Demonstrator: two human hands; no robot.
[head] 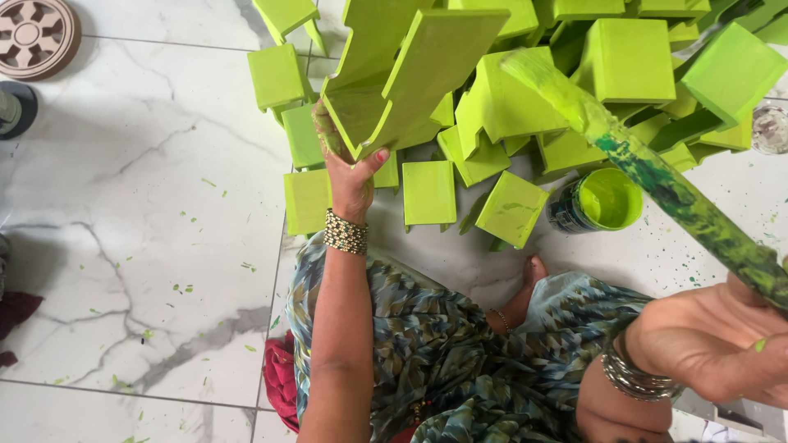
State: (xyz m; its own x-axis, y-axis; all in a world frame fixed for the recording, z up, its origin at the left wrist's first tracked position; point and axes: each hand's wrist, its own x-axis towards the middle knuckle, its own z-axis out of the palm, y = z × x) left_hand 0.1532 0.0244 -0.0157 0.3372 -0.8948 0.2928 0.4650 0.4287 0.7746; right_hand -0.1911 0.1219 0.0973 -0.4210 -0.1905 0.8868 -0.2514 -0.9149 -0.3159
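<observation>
The white marble-look floor (164, 246) takes up most of the room here, veined in grey and flecked with small green paint spots. Across the top of it spreads a heap of lime-green painted wooden pieces (624, 61), blocky shapes tumbled over one another, with a few lying flat nearer the person, such as one square piece (428, 193) and a tilted one (512, 208) beside it.

The person sits on the floor in a blue-and-brown patterned garment (435, 344), one bare foot (525, 291) poking out towards the pile.

The left hand (351, 176), with a beaded bracelet at the wrist, is clenched around the lower edge of a green stepped wooden piece (406, 78), lifting it clear of the floor and tilted over the heap. The right hand (722, 349), bangles at the wrist, grips the paint-crusted handle of a large brush (657, 176); its green-loaded tip reaches up beside the raised piece, though whether the bristles touch it I cannot quite tell.

Just under the brush stands an open pot of green paint (603, 201), on the floor beside the tilted piece.

A round patterned floor drain cover (33, 33) sits at the far left corner.
</observation>
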